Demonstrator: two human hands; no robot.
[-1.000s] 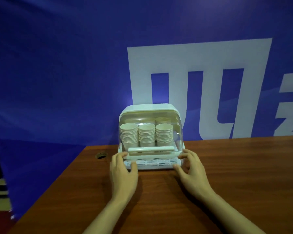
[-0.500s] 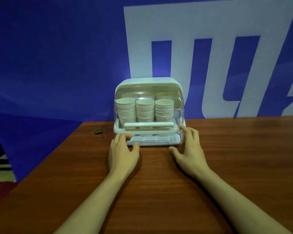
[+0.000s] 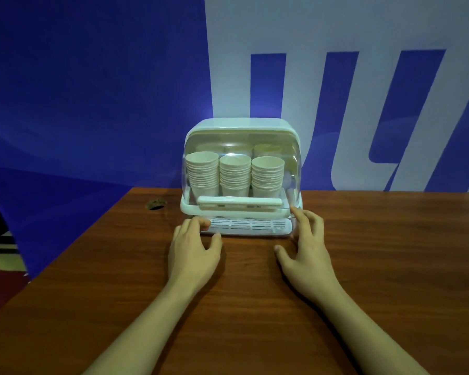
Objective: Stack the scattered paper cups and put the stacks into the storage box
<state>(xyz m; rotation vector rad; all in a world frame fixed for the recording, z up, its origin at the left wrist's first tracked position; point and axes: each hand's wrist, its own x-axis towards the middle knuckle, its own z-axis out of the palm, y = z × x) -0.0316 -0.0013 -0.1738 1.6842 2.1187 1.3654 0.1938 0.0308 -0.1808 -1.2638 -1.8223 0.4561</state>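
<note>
My left hand (image 3: 194, 250) and right hand (image 3: 307, 250), fingers loose and holding nothing, flank the box (image 3: 241, 212) front, so I nudge it evenly to keep the cups (image 3: 234, 173) upright.

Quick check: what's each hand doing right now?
Left hand: open, fingers touching the storage box base.
Right hand: open, fingers at the box's right corner.
</note>
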